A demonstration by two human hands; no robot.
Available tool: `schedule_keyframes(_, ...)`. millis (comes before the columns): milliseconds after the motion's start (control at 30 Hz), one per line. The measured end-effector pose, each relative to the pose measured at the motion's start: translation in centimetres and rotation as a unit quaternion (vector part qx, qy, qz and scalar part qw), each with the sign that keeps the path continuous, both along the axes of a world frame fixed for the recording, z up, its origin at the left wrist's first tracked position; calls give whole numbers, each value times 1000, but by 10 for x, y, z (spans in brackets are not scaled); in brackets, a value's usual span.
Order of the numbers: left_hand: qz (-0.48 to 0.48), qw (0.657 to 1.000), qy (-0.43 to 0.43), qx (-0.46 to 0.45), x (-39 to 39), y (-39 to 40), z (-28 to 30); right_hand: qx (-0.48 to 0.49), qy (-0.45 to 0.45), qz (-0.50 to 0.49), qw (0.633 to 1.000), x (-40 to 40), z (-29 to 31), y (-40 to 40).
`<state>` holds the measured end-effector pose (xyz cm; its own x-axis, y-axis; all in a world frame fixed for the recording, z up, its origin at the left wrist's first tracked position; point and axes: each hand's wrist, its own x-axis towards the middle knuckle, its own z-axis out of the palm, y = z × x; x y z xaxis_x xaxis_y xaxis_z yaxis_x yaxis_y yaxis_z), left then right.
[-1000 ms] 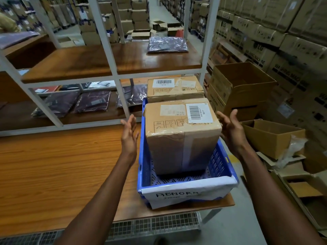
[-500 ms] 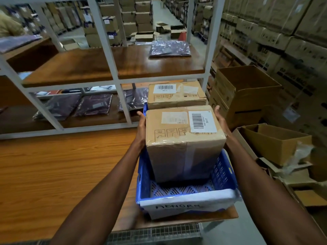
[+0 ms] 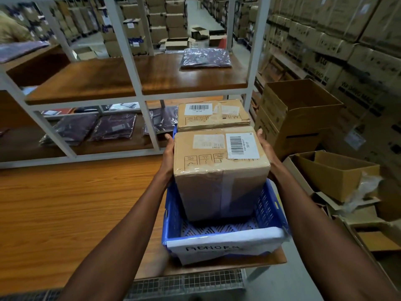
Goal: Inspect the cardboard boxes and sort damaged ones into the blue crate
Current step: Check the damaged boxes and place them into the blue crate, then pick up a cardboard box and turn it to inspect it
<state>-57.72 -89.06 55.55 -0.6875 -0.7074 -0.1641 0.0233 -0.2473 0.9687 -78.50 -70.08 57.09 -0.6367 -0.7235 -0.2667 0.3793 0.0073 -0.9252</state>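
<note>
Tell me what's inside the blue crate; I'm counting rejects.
Two taped cardboard boxes: the near box, held by both hands, and the far box behind. The crate floor beneath them is covered.

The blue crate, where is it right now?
In the head view the blue crate sits at the wooden table's right end, holding two cardboard boxes.

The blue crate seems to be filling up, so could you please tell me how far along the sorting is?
Looks done: one taped box sits at the far end of the blue crate. In hand: the left hand and right hand press the sides of a second box standing in the crate, above its "ABNORM" label. Left: letting go of it; no other taped boxes show on the table.
</note>
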Motion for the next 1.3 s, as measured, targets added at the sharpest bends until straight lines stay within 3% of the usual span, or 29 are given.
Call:
schedule_keyframes(67, 11, 1000, -5, -26, 6, 0, 1, 13, 12, 8, 1000, -3, -3, 5)
schedule_keyframes(233, 75, 993, 6, -92, 35, 6, 2, 50, 140, -15, 989, 5, 1, 35)
schedule_keyframes(433, 110, 971, 48, -209, 69, 49, 27, 10, 212, -37, 977, 38, 15, 72)
schedule_keyframes(733, 25, 930, 167, -327, 71, 115, 49, -27, 252, -131, 959, 121, 26, 127)
schedule_keyframes(900, -99, 941, 208, -247, 76, 152, 36, -8, 271, -245, 931, 187, 22, 159)
schedule_keyframes(1067, -261, 933, 171, -179, 96, 176, 8, 11, 246, -375, 894, 267, 5, 187)
schedule_keyframes(1200, -401, 902, 119, -108, 121, 208, 2, 36, 208, -468, 858, 341, -8, 217)
schedule_keyframes(1300, -507, 852, 97, -88, 143, 242, -5, 61, 183, -529, 827, 403, -18, 242)
